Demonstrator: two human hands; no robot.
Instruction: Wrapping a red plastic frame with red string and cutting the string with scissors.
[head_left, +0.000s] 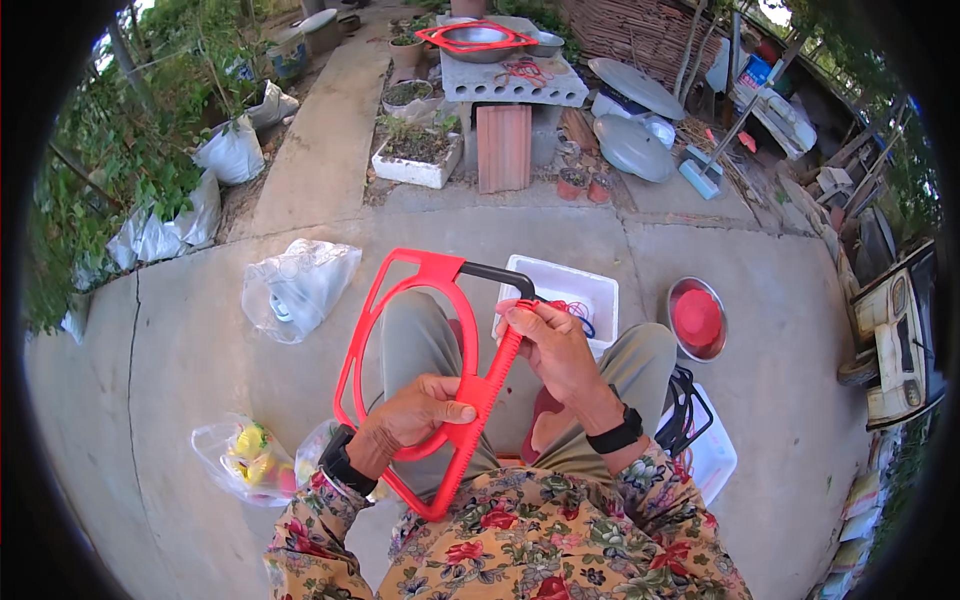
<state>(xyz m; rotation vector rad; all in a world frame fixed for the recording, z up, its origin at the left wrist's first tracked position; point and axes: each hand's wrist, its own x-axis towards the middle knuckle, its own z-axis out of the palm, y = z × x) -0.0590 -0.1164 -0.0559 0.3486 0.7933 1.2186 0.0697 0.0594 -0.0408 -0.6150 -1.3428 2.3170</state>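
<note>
Over my lap lies a red plastic frame [430, 268] with an oval ring inside it and a ridged bar along its right side. My left hand [425, 405] is closed around the middle of that ridged bar, thumb on top. A black bent tube [495, 273] runs from the frame's top plate and curves down toward the bar's upper end. There my right hand [560, 355] pinches the bar's tip beside the tube. Its fingers cover the joint, so I cannot tell whether tube and bar are joined. Dark bands circle both wrists.
A white box [545, 275] with red and blue cords lies beyond my knees. To the right are a metal bowl [722, 345] with a red item and a white tub [722, 455] with black tubes. Plastic bags [300, 285] sit left. Another red frame [475, 37] rests on a block table [465, 85].
</note>
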